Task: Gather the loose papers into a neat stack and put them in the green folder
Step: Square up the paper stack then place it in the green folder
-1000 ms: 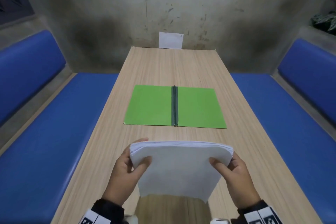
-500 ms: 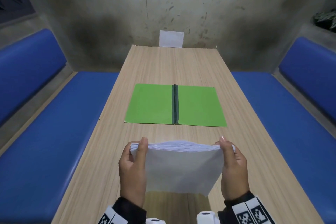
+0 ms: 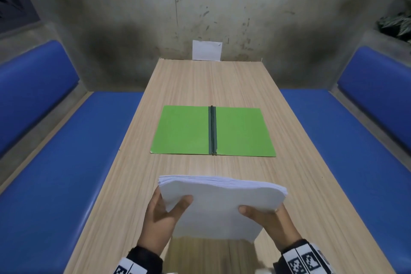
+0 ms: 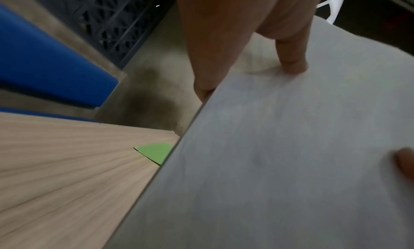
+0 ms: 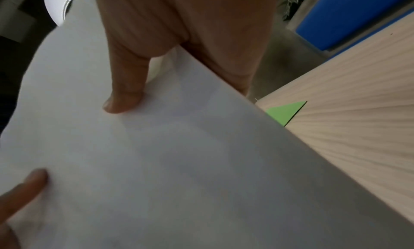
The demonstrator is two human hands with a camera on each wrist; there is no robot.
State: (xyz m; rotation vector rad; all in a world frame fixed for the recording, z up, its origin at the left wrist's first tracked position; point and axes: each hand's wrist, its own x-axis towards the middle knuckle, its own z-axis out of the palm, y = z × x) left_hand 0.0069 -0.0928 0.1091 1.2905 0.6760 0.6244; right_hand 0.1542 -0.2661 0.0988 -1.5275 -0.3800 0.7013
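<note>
The left hand (image 3: 163, 213) is pinching the stack of papers (image 3: 222, 204) at its left edge, thumb lying on the top sheet and the other fingers (image 4: 205, 91) hidden beneath. The right hand (image 3: 270, 220) is doing the same at the right edge, its thumb pressing down from above and the rest of its fingers going under the pile. So both sets of fingers are clamped on the papers, which are hanging between them above the near end of the tabletop (image 3: 222, 82), far edge raised and slightly fanned, near edge drooping toward the person.

The risk is lying in that fan. The sheets are not sitting flush along the far edge, and only the side margins are being held, so the middle is sagging; I judge that a looser thumb or a quick tilt forward could let the lower sheets slide out from under the fingers and scatter.

Beyond the fingertips, well apart from them, the green folder (image 3: 184, 131) is lying open and flat, its dark spine running away from the person. Laying the pile across that spine rather than on one leaf would probably keep the cover from closing squarely. Farther still, a small white sheet (image 3: 206, 50) is leaning against the wall.
</note>
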